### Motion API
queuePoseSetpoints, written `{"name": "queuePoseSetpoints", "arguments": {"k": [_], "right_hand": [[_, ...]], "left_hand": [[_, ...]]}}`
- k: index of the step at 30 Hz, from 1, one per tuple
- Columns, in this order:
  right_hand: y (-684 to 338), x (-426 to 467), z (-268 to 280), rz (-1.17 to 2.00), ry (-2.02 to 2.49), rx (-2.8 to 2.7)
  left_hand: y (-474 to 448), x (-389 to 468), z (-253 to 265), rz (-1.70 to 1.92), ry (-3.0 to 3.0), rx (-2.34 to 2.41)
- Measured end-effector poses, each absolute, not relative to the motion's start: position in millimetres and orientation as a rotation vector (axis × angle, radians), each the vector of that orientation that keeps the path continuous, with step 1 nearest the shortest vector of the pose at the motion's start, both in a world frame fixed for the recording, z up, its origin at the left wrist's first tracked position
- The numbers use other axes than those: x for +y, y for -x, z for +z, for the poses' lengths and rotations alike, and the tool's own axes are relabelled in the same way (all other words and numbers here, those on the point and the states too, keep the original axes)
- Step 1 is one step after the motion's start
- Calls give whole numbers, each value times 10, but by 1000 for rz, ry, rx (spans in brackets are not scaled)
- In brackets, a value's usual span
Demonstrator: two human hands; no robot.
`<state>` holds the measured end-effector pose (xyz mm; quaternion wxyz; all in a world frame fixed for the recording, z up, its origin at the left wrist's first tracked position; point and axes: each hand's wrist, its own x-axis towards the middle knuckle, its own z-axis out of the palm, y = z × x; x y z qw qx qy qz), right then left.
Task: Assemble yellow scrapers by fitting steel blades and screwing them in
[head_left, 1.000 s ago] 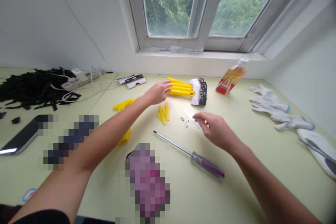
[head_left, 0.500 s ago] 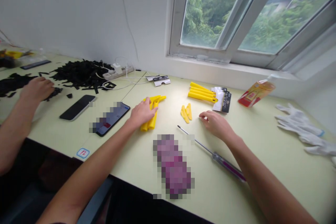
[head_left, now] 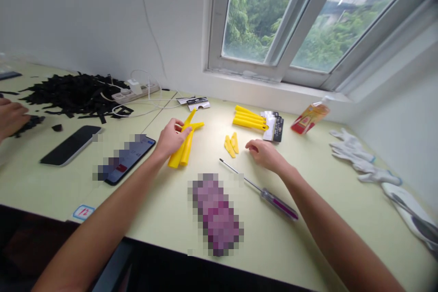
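Note:
My left hand point(head_left: 173, 139) is closed on a yellow plastic handle point(head_left: 178, 156), a hollow tube that tapers to a flat end and is tilted up to the right. A second yellow handle point(head_left: 186, 149) lies close against it under my fingers. My right hand point(head_left: 263, 153) rests on the table with its fingers curled, and nothing shows in them. Just left of it lie a few small flat yellow pieces point(head_left: 232, 145) with pointed ends. A screwdriver point(head_left: 278, 203) with a clear and purple grip lies between my right forearm and a pixelated purple object point(head_left: 217, 214).
Several yellow handles point(head_left: 249, 118) and black-and-white cards point(head_left: 273, 127) lie near the window. Farther right are a red-orange pack point(head_left: 310, 117) and white gloves point(head_left: 356, 155). Leftward are two phones point(head_left: 132, 162), a power strip point(head_left: 135, 93), black strips point(head_left: 73, 91) and another person's hand point(head_left: 12, 116).
The view has swung to the right. My left hand has shifted its grip and tipped one yellow handle's tapered end upward, apart from the other. My right hand stays by the flat pieces.

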<state>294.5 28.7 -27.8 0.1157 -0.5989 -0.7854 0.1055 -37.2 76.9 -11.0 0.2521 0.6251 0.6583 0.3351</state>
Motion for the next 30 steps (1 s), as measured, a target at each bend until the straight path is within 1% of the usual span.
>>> {"name": "queuePoseSetpoints", "arguments": {"k": [3,6,8,11,14,19,24,30], "right_hand": [[-3014,275,-207,344,1737,-2265],[-3146,254,-99,396,1752,-2268],[-3237,239,-35,477,1764,-2322],[-3312,221,12,570,1779,-2395],[-3302,211,18,602,1778,-2427],[-3332,227,73,591,1793,-2425],[-3548,254,79,516,2045,-2275],[-3645,264,-71,733,2262,-2147]], "left_hand": [[245,722,-40,1074,-1595,1615],[98,624,26,1102,-1544,1492],[15,531,66,1126,-1393,1327],[-61,388,96,1090,-1092,1037],[-89,295,72,1036,-992,887],[-117,246,-3,967,-997,839],[-126,219,-6,1009,-991,883],[-128,203,-10,1031,-984,909]]}}
